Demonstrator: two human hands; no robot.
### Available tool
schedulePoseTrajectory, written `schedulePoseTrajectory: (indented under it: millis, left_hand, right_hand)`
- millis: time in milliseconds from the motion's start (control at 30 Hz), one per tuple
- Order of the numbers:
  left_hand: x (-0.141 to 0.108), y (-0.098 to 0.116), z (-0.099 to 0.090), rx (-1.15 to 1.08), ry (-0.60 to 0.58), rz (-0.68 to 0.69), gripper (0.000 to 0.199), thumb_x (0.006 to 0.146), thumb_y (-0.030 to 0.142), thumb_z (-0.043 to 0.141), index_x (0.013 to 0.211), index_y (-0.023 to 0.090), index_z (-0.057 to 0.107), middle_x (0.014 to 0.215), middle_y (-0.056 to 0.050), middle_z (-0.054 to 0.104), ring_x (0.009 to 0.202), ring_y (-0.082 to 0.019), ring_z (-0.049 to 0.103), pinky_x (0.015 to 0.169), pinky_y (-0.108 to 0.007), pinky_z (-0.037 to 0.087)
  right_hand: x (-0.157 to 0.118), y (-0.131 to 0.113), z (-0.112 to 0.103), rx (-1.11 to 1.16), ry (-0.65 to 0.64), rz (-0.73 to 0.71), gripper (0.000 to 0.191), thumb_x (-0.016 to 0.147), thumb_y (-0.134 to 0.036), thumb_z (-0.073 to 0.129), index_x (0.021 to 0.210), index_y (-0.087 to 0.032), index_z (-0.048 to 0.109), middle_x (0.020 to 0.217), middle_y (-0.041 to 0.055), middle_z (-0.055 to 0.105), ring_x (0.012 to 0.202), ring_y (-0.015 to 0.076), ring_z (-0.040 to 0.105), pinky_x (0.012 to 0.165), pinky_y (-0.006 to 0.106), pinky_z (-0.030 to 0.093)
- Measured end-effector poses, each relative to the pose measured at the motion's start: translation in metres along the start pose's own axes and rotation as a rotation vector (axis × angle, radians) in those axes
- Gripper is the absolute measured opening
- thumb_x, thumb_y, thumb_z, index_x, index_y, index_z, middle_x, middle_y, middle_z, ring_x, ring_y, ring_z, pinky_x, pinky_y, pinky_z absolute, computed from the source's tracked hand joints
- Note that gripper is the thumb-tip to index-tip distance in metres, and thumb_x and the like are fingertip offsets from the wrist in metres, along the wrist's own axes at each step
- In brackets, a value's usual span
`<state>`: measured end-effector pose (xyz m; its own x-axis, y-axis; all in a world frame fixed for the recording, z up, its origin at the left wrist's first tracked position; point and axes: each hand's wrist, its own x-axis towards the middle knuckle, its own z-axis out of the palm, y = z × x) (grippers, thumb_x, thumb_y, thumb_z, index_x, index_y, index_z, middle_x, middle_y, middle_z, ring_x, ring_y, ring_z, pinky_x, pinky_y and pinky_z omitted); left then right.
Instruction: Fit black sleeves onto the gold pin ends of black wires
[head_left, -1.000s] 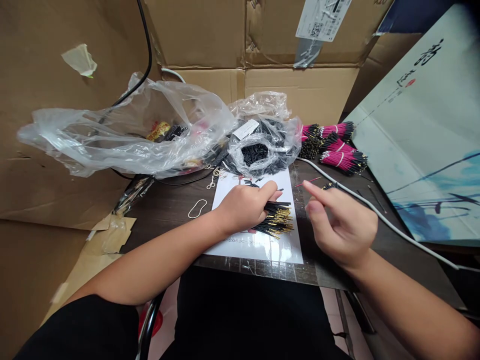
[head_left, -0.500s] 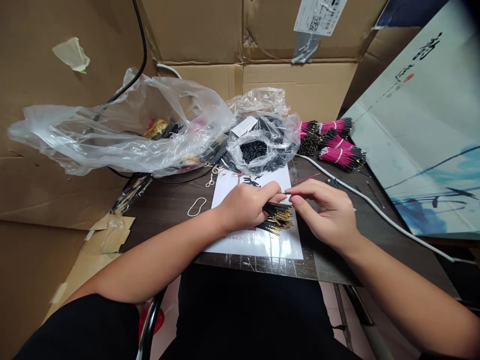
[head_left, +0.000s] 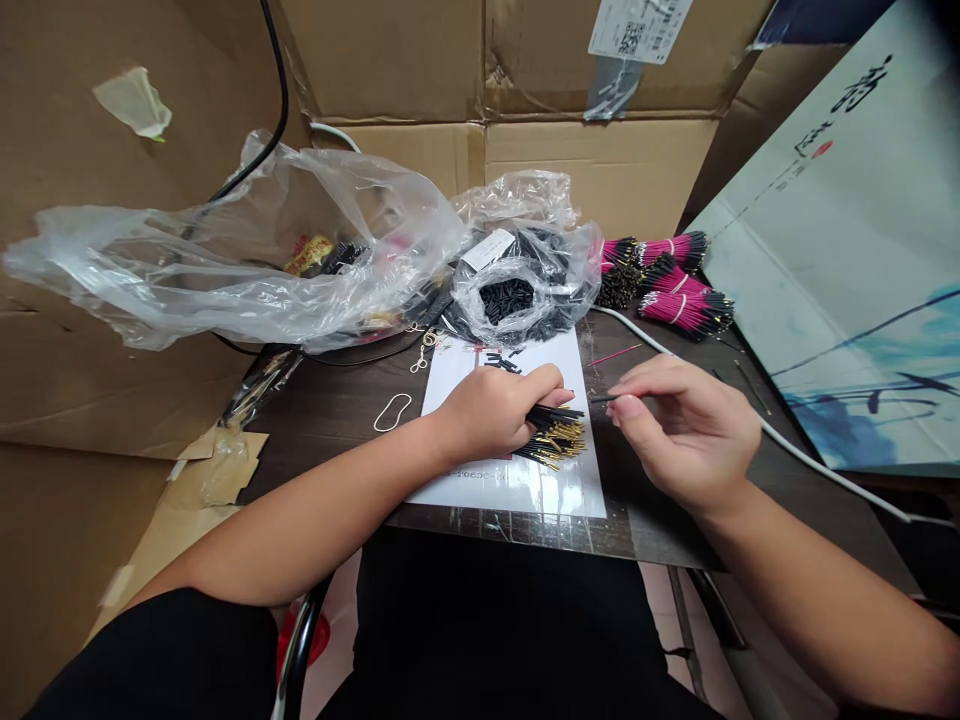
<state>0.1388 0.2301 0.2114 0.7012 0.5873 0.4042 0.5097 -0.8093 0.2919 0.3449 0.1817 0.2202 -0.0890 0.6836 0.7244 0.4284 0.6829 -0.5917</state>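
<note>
My left hand [head_left: 491,412] is closed around a bundle of thin black leads with gold tips [head_left: 553,440], which stick out to the right. It holds them over a white paper sheet [head_left: 435,492]. To the right of the sheet, my right hand [head_left: 686,432] pinches a thin black piece [head_left: 601,400] between thumb and forefinger. That piece points left and is apart from the bundle; most of it is hidden by the fingers. Several short black tubes [head_left: 501,362] lie on the sheet, just behind my left hand.
Behind the sheet stands a clear bag of black tubes [head_left: 507,298]. Banded magenta bundles [head_left: 682,308] lie back right, near a loose magenta wire [head_left: 615,354]. A white cable [head_left: 817,448] crosses the right side. Left are a rubber band [head_left: 392,411] and a large plastic bag [head_left: 247,300].
My right hand has moved right, away from my left thumb, with the thin black piece in its fingertips. My left hand stays in place around the bundle.
</note>
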Motion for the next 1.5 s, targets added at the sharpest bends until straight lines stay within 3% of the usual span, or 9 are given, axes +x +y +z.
schedulePoseTrajectory:
  millis: [167, 533, 767, 1100, 1333, 1500]
  left_hand:
    - [0.000, 0.002, 0.000, 0.002, -0.006, -0.010, 0.027, 0.097, 0.037, 0.038, 0.089, 0.019, 0.057, 0.059, 0.002, 0.060, 0.054, -0.011, 0.058, 0.051, -0.022, 0.035]
    - [0.001, 0.004, 0.000, -0.019, -0.014, -0.058, 0.028, 0.097, 0.038, 0.037, 0.088, 0.020, 0.056, 0.058, 0.003, 0.058, 0.053, -0.012, 0.055, 0.051, -0.022, 0.033]
    - [0.005, 0.010, -0.007, -0.162, -0.186, -0.183, 0.024, 0.094, 0.037, 0.036, 0.084, 0.021, 0.052, 0.065, 0.001, 0.060, 0.056, -0.013, 0.052, 0.057, -0.023, 0.038]
    - [0.007, 0.012, -0.009, -0.284, -0.238, -0.238, 0.009, 0.085, 0.025, 0.044, 0.080, 0.020, 0.049, 0.065, 0.002, 0.056, 0.055, -0.011, 0.044, 0.058, -0.023, 0.033]
    - [0.006, 0.013, -0.009, -0.428, -0.240, -0.248, 0.006, 0.081, 0.018, 0.047, 0.082, 0.018, 0.054, 0.065, 0.004, 0.054, 0.059, -0.010, 0.044, 0.059, -0.022, 0.032]
    - [0.008, 0.014, -0.009, -0.741, -0.283, -0.254, 0.007, 0.084, 0.016, 0.047, 0.079, 0.015, 0.052, 0.075, 0.002, 0.055, 0.072, -0.010, 0.048, 0.068, -0.023, 0.037]
  right_hand:
    - [0.001, -0.007, -0.005, -0.043, -0.081, -0.145, 0.017, 0.074, -0.012, 0.066, 0.088, -0.021, 0.063, 0.075, 0.0013, 0.066, 0.066, 0.0130, 0.062, 0.058, 0.028, 0.051]
    - [-0.002, -0.010, -0.007, -0.129, -0.111, -0.215, 0.030, 0.068, -0.005, 0.069, 0.094, -0.019, 0.063, 0.077, 0.0009, 0.066, 0.067, 0.0109, 0.061, 0.058, 0.025, 0.050]
    - [-0.001, -0.009, -0.007, -0.141, -0.099, -0.187, 0.028, 0.068, -0.004, 0.069, 0.092, -0.019, 0.063, 0.075, 0.0004, 0.066, 0.065, 0.0102, 0.061, 0.057, 0.024, 0.049]
    - [0.000, -0.007, -0.004, -0.181, -0.170, -0.140, 0.021, 0.071, -0.007, 0.069, 0.089, -0.017, 0.065, 0.075, 0.0008, 0.067, 0.064, 0.0091, 0.060, 0.059, 0.023, 0.049]
    - [-0.003, -0.003, -0.005, -0.308, -0.162, -0.275, 0.043, 0.067, -0.003, 0.071, 0.107, -0.015, 0.066, 0.085, 0.0047, 0.070, 0.070, 0.0110, 0.063, 0.063, 0.024, 0.051]
    - [-0.005, 0.000, -0.004, -0.444, -0.140, -0.415, 0.056, 0.066, -0.006, 0.073, 0.120, -0.014, 0.062, 0.086, 0.0061, 0.071, 0.072, 0.0136, 0.064, 0.062, 0.026, 0.051]
